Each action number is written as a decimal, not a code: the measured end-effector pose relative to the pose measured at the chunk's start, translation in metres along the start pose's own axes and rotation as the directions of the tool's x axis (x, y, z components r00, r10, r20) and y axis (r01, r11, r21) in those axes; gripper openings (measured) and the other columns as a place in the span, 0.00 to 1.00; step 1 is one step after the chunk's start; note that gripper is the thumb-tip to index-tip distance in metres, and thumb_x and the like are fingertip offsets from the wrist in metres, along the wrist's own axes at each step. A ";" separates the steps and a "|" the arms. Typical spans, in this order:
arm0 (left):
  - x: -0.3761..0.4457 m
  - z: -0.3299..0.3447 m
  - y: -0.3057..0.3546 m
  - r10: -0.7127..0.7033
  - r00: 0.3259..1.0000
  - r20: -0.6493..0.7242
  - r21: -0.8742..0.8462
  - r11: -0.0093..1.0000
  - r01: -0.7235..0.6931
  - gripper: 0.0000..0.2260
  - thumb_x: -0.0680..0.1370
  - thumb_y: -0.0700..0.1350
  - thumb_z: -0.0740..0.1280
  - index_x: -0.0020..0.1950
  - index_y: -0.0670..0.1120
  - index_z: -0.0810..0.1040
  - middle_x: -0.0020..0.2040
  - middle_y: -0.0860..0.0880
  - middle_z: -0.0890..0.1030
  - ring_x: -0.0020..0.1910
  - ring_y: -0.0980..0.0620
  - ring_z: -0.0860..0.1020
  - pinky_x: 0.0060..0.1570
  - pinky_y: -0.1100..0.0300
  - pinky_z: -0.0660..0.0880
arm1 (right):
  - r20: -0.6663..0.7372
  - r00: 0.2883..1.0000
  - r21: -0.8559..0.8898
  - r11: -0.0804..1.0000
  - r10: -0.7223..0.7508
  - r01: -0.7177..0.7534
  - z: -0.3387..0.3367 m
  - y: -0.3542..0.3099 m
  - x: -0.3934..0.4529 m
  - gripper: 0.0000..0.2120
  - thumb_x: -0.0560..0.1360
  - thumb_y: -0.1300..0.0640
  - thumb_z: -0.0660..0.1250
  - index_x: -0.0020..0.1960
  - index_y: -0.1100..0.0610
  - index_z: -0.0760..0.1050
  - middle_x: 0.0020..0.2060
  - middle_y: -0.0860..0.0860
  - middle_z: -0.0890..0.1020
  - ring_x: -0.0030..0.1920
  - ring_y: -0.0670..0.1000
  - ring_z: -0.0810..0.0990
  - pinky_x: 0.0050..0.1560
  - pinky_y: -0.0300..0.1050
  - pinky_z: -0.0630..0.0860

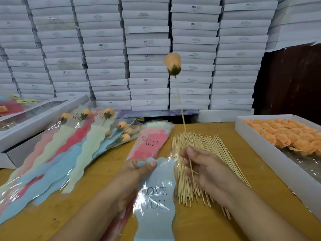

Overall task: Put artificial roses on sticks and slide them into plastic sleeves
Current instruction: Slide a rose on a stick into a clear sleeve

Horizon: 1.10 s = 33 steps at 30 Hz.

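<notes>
The right hand (206,168) pinches a thin stick (182,117) between thumb and fingers and holds it upright, so the peach rose (172,64) stuck on its top stands high in front of the wall of stacked white boxes (147,49). The rose is a bit blurred. The left hand (137,173) pinches the top edge of a pale blue plastic sleeve (156,202) printed "LOVE YOU", thumb on top, just beside the stick's lower end; the sleeve lies along the wooden table (251,171) towards the person. Under the right hand lies a loose pile of bare sticks (199,145). To the right sits a white tray (260,141) filled with peach rose heads (286,134). A stack of empty sleeves (152,138) (pink one uppermost) lies behind the left hand, and at the left finished roses in sleeves (78,140) are fanned out.
</notes>
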<state>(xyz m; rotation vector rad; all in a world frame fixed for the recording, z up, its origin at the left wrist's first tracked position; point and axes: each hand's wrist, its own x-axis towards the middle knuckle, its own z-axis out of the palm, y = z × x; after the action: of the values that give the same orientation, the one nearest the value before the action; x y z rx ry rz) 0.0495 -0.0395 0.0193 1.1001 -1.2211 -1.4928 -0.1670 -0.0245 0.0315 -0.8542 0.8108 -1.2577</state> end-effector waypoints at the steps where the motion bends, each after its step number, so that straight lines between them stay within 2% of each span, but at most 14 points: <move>1: 0.000 0.000 -0.001 0.009 1.000 -0.013 -0.004 1.000 -0.009 0.12 0.72 0.47 0.75 0.40 0.38 0.80 0.49 0.37 0.82 0.47 0.40 0.80 0.54 0.48 0.77 | -0.010 1.000 0.014 1.000 -0.011 0.011 -0.002 -0.003 0.000 0.08 0.69 0.57 0.72 0.47 0.55 0.87 0.42 0.51 0.85 0.38 0.45 0.80 0.36 0.39 0.79; 4: -0.001 0.000 -0.001 -0.018 1.000 -0.008 -0.007 1.000 0.018 0.13 0.67 0.45 0.79 0.32 0.43 0.77 0.44 0.35 0.81 0.45 0.38 0.79 0.55 0.42 0.76 | -0.031 0.998 0.053 0.997 -0.047 0.048 -0.007 -0.010 0.002 0.07 0.70 0.58 0.71 0.46 0.54 0.87 0.37 0.50 0.83 0.35 0.45 0.79 0.34 0.38 0.78; 6: -0.002 0.000 0.000 -0.062 0.998 0.027 0.018 0.998 0.061 0.10 0.63 0.44 0.81 0.34 0.42 0.82 0.45 0.34 0.83 0.44 0.38 0.81 0.55 0.39 0.78 | -0.046 0.997 0.051 0.997 -0.060 0.062 -0.009 -0.012 0.003 0.07 0.70 0.57 0.71 0.46 0.54 0.87 0.37 0.50 0.83 0.35 0.44 0.79 0.34 0.37 0.78; 9: -0.002 -0.002 0.000 -0.087 0.994 0.068 0.040 0.996 0.085 0.10 0.62 0.43 0.82 0.39 0.42 0.85 0.43 0.36 0.84 0.39 0.41 0.83 0.42 0.49 0.82 | -0.066 0.996 -0.021 0.998 -0.062 0.060 -0.011 -0.012 0.002 0.10 0.67 0.56 0.73 0.48 0.52 0.87 0.40 0.50 0.85 0.35 0.43 0.80 0.33 0.36 0.78; 10: -0.002 -0.002 -0.001 -0.088 0.993 0.073 0.051 0.995 0.084 0.11 0.63 0.43 0.82 0.40 0.42 0.86 0.44 0.36 0.85 0.39 0.42 0.84 0.42 0.51 0.81 | -0.067 0.996 -0.041 0.997 -0.062 0.059 -0.012 -0.011 0.002 0.10 0.67 0.56 0.74 0.48 0.52 0.87 0.41 0.51 0.86 0.35 0.42 0.80 0.32 0.36 0.77; 14: 0.001 -0.003 -0.002 -0.074 0.995 0.062 0.109 0.992 0.067 0.21 0.63 0.44 0.82 0.50 0.36 0.84 0.50 0.35 0.85 0.44 0.42 0.84 0.46 0.53 0.82 | -0.097 0.991 -0.097 0.992 -0.093 0.083 -0.011 -0.011 0.005 0.15 0.68 0.60 0.74 0.54 0.59 0.84 0.45 0.56 0.87 0.34 0.44 0.81 0.33 0.36 0.78; 16: 0.001 -0.002 -0.003 -0.086 0.994 0.071 0.115 0.990 0.078 0.20 0.62 0.43 0.82 0.50 0.38 0.85 0.51 0.36 0.85 0.46 0.42 0.85 0.47 0.53 0.82 | -0.135 0.981 -0.114 0.985 -0.141 0.126 -0.009 -0.017 0.008 0.17 0.66 0.59 0.74 0.55 0.60 0.82 0.43 0.56 0.87 0.33 0.44 0.81 0.33 0.35 0.78; 18: 0.000 -0.001 -0.004 -0.101 0.991 0.083 0.110 0.990 0.092 0.19 0.62 0.43 0.83 0.49 0.38 0.85 0.50 0.36 0.85 0.45 0.42 0.85 0.45 0.53 0.82 | -0.160 0.967 -0.113 0.977 -0.199 0.183 -0.004 -0.026 0.010 0.16 0.67 0.59 0.73 0.54 0.60 0.82 0.40 0.55 0.86 0.33 0.44 0.80 0.33 0.35 0.78; 20: -0.001 -0.001 -0.005 -0.105 0.991 0.080 0.136 0.986 0.093 0.23 0.61 0.44 0.84 0.51 0.37 0.84 0.50 0.36 0.86 0.45 0.42 0.85 0.45 0.53 0.82 | -0.178 0.949 -0.089 0.965 -0.259 0.247 0.003 -0.038 0.014 0.12 0.71 0.61 0.72 0.53 0.60 0.81 0.38 0.54 0.86 0.32 0.43 0.79 0.33 0.34 0.78; 24: -0.003 0.002 -0.003 -0.091 0.994 0.064 0.163 0.983 0.080 0.27 0.58 0.48 0.85 0.52 0.36 0.83 0.52 0.34 0.84 0.49 0.41 0.84 0.58 0.46 0.79 | -0.170 0.923 -0.053 0.938 -0.346 0.343 0.026 -0.061 0.021 0.07 0.76 0.63 0.70 0.53 0.62 0.80 0.37 0.53 0.85 0.30 0.43 0.77 0.33 0.33 0.77; 27: -0.002 0.003 -0.003 -0.066 0.993 0.096 0.164 0.985 0.049 0.13 0.60 0.47 0.84 0.38 0.45 0.86 0.45 0.40 0.86 0.47 0.44 0.85 0.50 0.54 0.83 | -0.160 0.914 -0.043 0.928 -0.373 0.371 0.044 -0.067 0.027 0.05 0.76 0.63 0.71 0.52 0.61 0.80 0.36 0.53 0.86 0.30 0.43 0.77 0.33 0.33 0.77; 28: -0.002 0.003 -0.003 -0.068 0.992 0.103 0.156 0.986 0.051 0.12 0.60 0.46 0.83 0.38 0.45 0.86 0.44 0.41 0.86 0.45 0.45 0.85 0.45 0.56 0.82 | -0.156 0.914 -0.047 0.927 -0.374 0.371 0.048 -0.065 0.029 0.05 0.76 0.63 0.71 0.52 0.61 0.80 0.36 0.53 0.86 0.30 0.43 0.77 0.33 0.33 0.77; 31: -0.001 0.000 -0.003 -0.080 0.991 0.104 0.129 0.989 0.066 0.20 0.60 0.46 0.83 0.47 0.39 0.85 0.47 0.39 0.86 0.42 0.45 0.86 0.40 0.58 0.81 | -0.147 0.927 -0.071 0.938 -0.345 0.338 0.056 -0.055 0.034 0.04 0.76 0.63 0.71 0.50 0.60 0.81 0.35 0.53 0.85 0.30 0.43 0.77 0.32 0.33 0.77; 33: -0.002 0.000 -0.001 -0.080 0.990 0.118 0.089 0.994 0.069 0.17 0.62 0.44 0.82 0.47 0.40 0.86 0.47 0.38 0.86 0.42 0.45 0.86 0.39 0.58 0.81 | -0.151 0.938 -0.100 0.949 -0.313 0.300 0.055 -0.046 0.036 0.05 0.76 0.63 0.71 0.51 0.61 0.81 0.35 0.53 0.85 0.29 0.43 0.77 0.32 0.33 0.76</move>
<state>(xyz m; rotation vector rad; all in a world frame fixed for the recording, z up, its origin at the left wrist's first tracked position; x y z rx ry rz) 0.0498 -0.0374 0.0189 1.1354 -1.3505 -1.5970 -0.1346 -0.0600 0.0956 -0.9734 0.8840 -1.5980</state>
